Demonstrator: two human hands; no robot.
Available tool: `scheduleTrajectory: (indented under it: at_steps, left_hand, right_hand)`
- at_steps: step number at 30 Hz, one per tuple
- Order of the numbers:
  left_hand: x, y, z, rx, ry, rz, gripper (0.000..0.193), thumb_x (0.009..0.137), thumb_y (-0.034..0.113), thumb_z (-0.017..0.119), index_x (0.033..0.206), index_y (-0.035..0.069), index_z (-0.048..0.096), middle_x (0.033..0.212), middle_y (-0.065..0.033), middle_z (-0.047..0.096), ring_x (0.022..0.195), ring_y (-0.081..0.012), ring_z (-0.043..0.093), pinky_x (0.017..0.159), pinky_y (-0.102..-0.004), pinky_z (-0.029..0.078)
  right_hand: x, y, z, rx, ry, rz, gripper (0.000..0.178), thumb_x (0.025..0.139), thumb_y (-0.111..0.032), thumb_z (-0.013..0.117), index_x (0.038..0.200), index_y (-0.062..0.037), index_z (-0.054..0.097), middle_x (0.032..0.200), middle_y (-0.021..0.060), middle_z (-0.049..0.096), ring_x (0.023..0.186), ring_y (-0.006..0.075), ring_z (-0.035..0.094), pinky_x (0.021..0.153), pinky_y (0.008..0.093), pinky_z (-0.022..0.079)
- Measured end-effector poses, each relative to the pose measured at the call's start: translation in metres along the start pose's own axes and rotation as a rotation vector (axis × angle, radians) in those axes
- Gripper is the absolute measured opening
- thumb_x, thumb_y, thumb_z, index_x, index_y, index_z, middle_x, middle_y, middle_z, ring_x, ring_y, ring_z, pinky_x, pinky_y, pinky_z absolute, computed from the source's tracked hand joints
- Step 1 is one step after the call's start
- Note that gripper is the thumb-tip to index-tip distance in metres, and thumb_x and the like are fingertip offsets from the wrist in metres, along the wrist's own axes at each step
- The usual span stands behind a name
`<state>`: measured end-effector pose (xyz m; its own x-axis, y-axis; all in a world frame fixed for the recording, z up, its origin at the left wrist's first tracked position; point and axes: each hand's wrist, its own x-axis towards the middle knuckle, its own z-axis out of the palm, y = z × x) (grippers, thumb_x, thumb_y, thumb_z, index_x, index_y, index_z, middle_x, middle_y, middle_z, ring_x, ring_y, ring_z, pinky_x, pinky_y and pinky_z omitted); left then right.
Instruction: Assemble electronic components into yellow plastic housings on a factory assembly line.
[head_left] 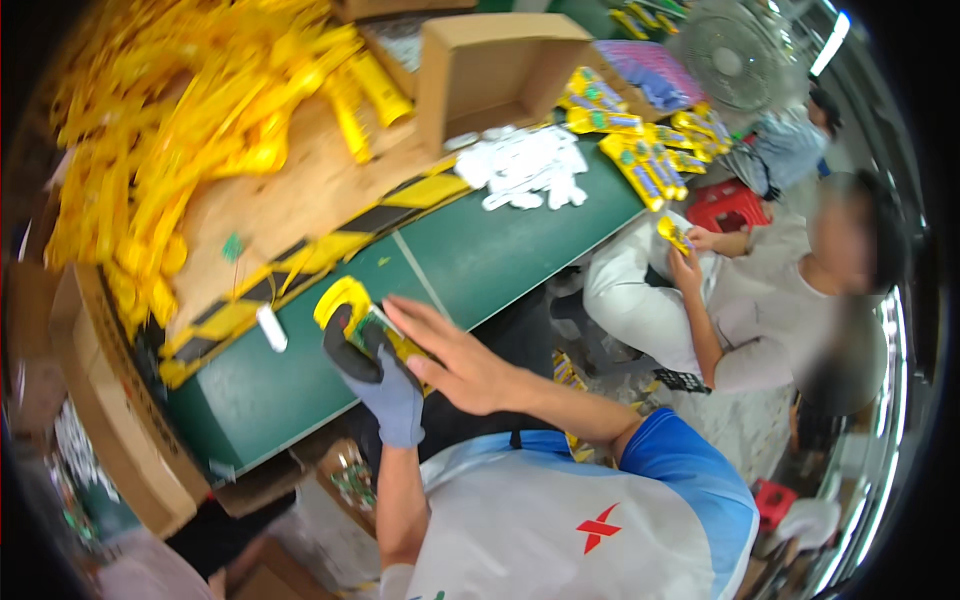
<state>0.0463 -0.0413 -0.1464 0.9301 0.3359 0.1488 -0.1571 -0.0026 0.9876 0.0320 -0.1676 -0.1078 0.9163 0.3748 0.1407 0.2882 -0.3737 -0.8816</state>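
My left hand [378, 378], in a grey glove with dark fingers, is closed round a yellow plastic housing [343, 296] above the green work surface. A green circuit board [372, 331] shows inside the housing, with a narrow white part along its side. My right hand [463, 362] is bare, its fingers stretched out and apart from the thumb. Its fingertips lie against the housing's right side, by the white part; their exact contact is partly hidden. Left of the hands, a small white piece [271, 329] on a thin wire lies at the striped edge.
Many yellow housings [215, 90] are heaped on a wooden board at the far left. An open cardboard box [500, 85] stands behind a pile of white pieces [525, 168]. Filled yellow units [650, 165] lie to its right. A seated co-worker [760, 310] handles a yellow unit.
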Motion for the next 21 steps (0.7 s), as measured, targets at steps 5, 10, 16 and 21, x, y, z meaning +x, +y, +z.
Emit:
scheduleTrajectory:
  at_steps: [5, 10, 16, 21]
  left_hand:
    - [-0.017, -0.013, 0.05, -0.123, -0.038, -0.073, 0.049, 0.099, 0.008, 0.055, 0.142, -0.002, 0.034, 0.137, -0.0124, 0.047, 0.118, -0.0203, 0.051, 0.098, -0.0335, 0.044]
    - [-0.01, 0.036, 0.081, -0.341, -0.466, -0.161, 0.064, 0.101, 0.01, 0.049, 0.155, 0.003, 0.016, 0.149, -0.0176, 0.038, 0.132, -0.0245, 0.042, 0.11, -0.0359, 0.033]
    - [0.013, 0.049, -0.001, -0.002, -0.409, 0.038, 0.06, 0.084, -0.006, 0.053, 0.143, -0.004, 0.041, 0.138, -0.0206, 0.052, 0.129, -0.0292, 0.05, 0.108, -0.0391, 0.038]
    - [0.058, 0.04, -0.086, 1.032, 0.095, 0.468, 0.059, 0.085, 0.016, 0.07, 0.137, 0.0, 0.047, 0.138, -0.0228, 0.047, 0.129, -0.0426, 0.042, 0.108, -0.0553, 0.033]
  right_hand:
    - [-0.032, -0.001, -0.017, 0.143, 0.221, 0.119, 0.067, 0.101, -0.025, 0.048, 0.156, -0.0021, 0.017, 0.148, 0.0258, 0.04, 0.133, 0.0425, 0.044, 0.112, 0.0397, 0.033]
    - [-0.048, 0.009, -0.069, 0.1, 0.305, 0.254, 0.094, 0.083, -0.04, 0.075, 0.155, -0.0077, 0.023, 0.134, 0.0212, 0.055, 0.124, 0.0327, 0.055, 0.105, 0.0378, 0.041]
    - [-0.066, 0.063, -0.166, -0.209, 0.77, 0.291, 0.057, 0.08, -0.021, 0.077, 0.128, -0.0038, 0.051, 0.099, 0.0103, 0.067, 0.084, 0.0169, 0.063, 0.075, 0.032, 0.051]
    - [-0.085, 0.11, -0.235, -0.621, 1.024, 0.29, 0.06, 0.082, -0.022, 0.076, 0.133, 0.0002, 0.053, 0.104, 0.016, 0.07, 0.092, 0.0238, 0.068, 0.082, 0.0343, 0.053]
